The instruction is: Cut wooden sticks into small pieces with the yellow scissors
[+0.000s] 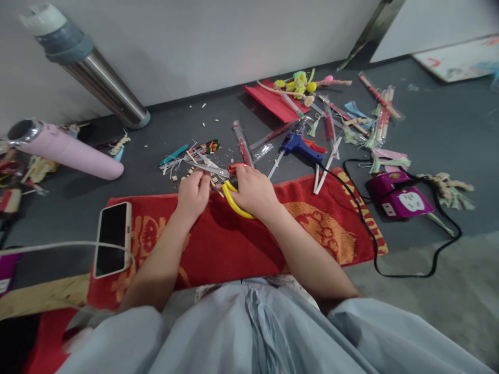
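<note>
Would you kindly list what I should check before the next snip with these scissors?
1. Right hand grips the scissors by the yellow handles: ok.
2. Left hand holds a small piece at the blades: cannot tell what it is or how firmly.
3. Left fingers out of the blades' path: cannot tell, they sit very close.
4. Glue gun lies apart from both hands: ok.
5. Black cord crosses the red towel right of the hands, away from the blades: ok.
6. Phone lies on the towel's left end, away from the cutting: ok.
</note>
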`<control>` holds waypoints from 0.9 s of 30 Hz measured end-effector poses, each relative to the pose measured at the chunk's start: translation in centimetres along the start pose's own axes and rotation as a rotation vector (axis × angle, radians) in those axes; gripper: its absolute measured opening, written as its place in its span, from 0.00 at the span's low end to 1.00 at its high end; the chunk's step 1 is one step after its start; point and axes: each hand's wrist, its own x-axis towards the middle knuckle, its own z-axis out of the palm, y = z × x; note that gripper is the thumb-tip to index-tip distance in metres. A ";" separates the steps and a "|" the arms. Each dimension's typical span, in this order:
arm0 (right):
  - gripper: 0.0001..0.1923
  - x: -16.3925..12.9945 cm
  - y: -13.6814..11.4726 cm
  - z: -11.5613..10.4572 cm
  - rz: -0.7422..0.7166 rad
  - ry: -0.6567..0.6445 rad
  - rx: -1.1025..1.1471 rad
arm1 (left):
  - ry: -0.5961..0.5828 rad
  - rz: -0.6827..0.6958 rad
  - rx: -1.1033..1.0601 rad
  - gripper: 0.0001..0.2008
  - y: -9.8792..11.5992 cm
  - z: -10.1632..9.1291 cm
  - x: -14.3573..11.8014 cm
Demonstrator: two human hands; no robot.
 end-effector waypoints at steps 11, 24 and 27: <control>0.35 -0.1 -0.4 -0.3 0.029 -0.006 -0.033 | 0.053 -0.077 0.024 0.17 0.2 -0.9 0.1; 0.38 -0.1 0.2 -0.1 -0.067 0.079 -0.038 | 0.006 0.110 0.036 0.17 0.3 -1.6 0.6; 0.35 0.0 0.3 -0.1 -0.085 0.077 -0.024 | 0.029 0.149 0.061 0.16 0.3 -1.8 0.6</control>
